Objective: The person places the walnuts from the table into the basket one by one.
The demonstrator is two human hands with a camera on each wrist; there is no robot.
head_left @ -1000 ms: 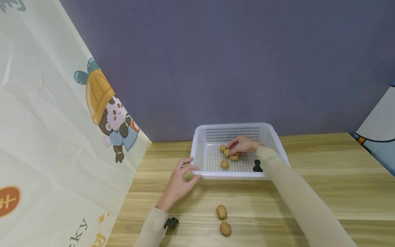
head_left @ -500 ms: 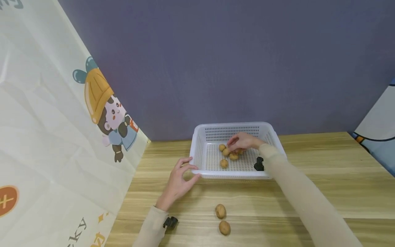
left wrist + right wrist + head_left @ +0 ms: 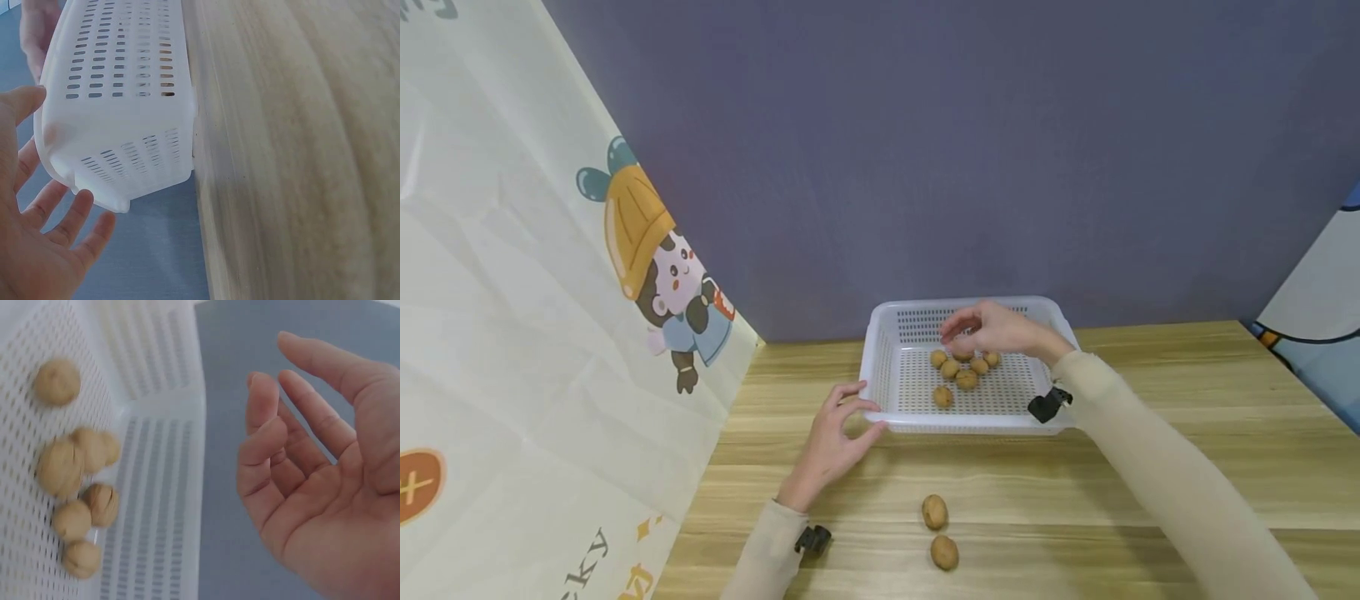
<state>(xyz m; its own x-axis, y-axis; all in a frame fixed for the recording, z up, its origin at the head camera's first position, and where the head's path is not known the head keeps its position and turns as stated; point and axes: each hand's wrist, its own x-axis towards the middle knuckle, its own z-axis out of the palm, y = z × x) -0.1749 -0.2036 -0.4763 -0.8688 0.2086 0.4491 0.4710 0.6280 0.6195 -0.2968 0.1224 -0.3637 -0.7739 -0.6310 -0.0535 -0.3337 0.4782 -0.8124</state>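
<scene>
Several walnuts (image 3: pixel 967 380) lie in the white plastic basket (image 3: pixel 880 367), most of them grouped near its middle. My right hand (image 3: pixel 996 329) is raised over the back of the basket. In the right wrist view that hand (image 3: pixel 312 450) holds nothing, its fingers loosely bent and the thumb apart. At the basket's front left corner is my left hand (image 3: pixel 831 446), its fingertips at the rim. The left wrist view has this hand's fingers (image 3: pixel 65 228) spread beside the corner, with the thumb near the rim. Two more walnuts (image 3: pixel 935 512) (image 3: pixel 944 552) lie on the table in front of the basket.
The wooden table (image 3: pixel 1165 433) ends at a dark blue-grey wall (image 3: pixel 925 167) behind the basket. A white printed sheet (image 3: pixel 512 292) hangs along the left. Small black wrist devices (image 3: pixel 813 540) sit at both sleeves.
My right hand has risen from the walnuts toward the basket's back and let go, leaving more walnuts visible under it. My left hand has stayed at the corner.
</scene>
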